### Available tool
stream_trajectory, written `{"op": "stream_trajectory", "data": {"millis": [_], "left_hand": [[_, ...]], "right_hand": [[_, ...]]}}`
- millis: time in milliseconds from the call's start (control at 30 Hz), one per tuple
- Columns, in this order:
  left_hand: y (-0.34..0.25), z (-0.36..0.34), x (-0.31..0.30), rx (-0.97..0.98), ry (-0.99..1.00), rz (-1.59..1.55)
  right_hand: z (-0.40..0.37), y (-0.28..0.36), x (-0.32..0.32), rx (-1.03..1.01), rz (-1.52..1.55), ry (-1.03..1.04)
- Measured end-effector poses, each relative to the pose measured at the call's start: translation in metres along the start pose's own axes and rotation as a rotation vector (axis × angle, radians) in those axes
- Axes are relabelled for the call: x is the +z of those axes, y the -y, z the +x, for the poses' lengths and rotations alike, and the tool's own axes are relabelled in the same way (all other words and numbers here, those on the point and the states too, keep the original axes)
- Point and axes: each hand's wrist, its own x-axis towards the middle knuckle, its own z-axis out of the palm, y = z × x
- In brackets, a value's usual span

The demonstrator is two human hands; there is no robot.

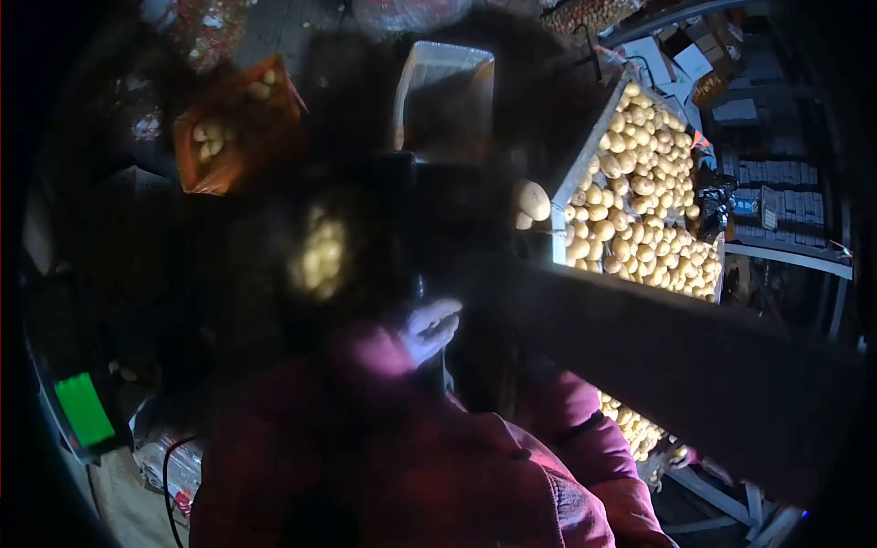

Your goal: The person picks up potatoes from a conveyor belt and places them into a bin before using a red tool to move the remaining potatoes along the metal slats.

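Note:
My left hand (431, 331) is near the middle, at the end of a pink-red sleeve (379, 352). Its fingers are slightly apart, with nothing visible between them. To its upper left lies a blurred, lit patch of potatoes (322, 251) in deep shadow. My right sleeve (589, 434) shows at the lower right, but the right hand is hidden behind or beyond a wide dark strip (676, 356). Two pale potatoes (532, 201) are beside the left edge of a large bin (559, 242) heaped with potatoes; what supports them is too dark to make out.
An orange crate (187, 151) with potatoes stands at the upper left. A clear, plastic-lined container (443, 91) is at the top middle. Cardboard boxes (708, 46) and shelving (786, 260) are on the right. A bright green panel (84, 409) shows at the lower left.

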Motion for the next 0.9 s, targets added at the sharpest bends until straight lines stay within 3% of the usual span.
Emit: {"op": "stream_trajectory", "data": {"millis": [33,100,167,233,300,367,400,433,467,500,533,567,600,633,700,767,833,900], "left_hand": [[0.003,-0.007,0.012,0.094,-0.031,0.069],[-0.002,-0.024,0.03,0.031,0.018,-0.266],[-0.024,-0.024,0.029,0.418,0.224,0.334],[-0.088,-0.017,0.046,0.335,0.263,0.297],[-0.099,-0.016,0.075,0.479,0.348,0.393],[-0.115,-0.019,0.101,0.395,0.477,0.446],[-0.113,-0.02,0.119,0.461,0.513,0.489],[-0.113,-0.021,0.138,0.477,0.579,0.495],[-0.114,-0.021,0.156,0.532,0.619,0.506],[-0.12,-0.023,0.168,0.58,0.641,0.523],[-0.143,-0.023,0.184,0.405,0.81,0.566],[-0.142,-0.024,0.201,0.402,0.834,0.58],[-0.137,-0.027,0.216,0.608,0.805,0.62],[-0.129,-0.028,0.229,0.813,0.769,0.648],[-0.114,-0.024,0.258,0.87,0.756,0.695],[-0.112,-0.01,0.281,0.788,0.819,0.847],[-0.103,0.008,0.295,0.874,0.814,1.111],[-0.108,0.027,0.305,0.824,0.851,1.233]], "right_hand": [[0.009,-0.001,0.001,-0.023,-0.015,-0.008],[0.015,-0.002,0.004,-0.065,-0.037,-0.019],[0.017,0.001,0.007,-0.112,-0.025,-0.022],[0.009,0.002,0.005,-0.109,0.055,-0.105],[-0.02,0.012,-0.018,-0.068,0.231,-0.476],[-0.058,-0.002,-0.025,-0.141,0.28,-0.539],[-0.085,-0.018,-0.019,-0.074,0.204,-0.694],[-0.112,-0.048,-0.032,-0.029,0.255,-0.616],[-0.14,-0.082,-0.028,-0.023,0.286,-0.694],[-0.173,-0.104,-0.038,0.231,0.188,-0.663],[-0.208,-0.133,-0.028,0.343,0.17,-0.733],[-0.243,-0.16,-0.019,0.435,0.13,-0.806],[-0.275,-0.182,-0.004,0.602,0.052,-0.862],[-0.309,-0.199,0.009,0.702,-0.07,-0.763],[-0.352,-0.226,0.041,0.923,-0.076,-0.514],[-0.359,-0.23,0.059,0.861,-0.192,-0.539],[-0.342,-0.222,0.039,0.851,-0.127,-0.505],[-0.322,-0.213,0.016,0.794,-0.039,-0.398]]}}
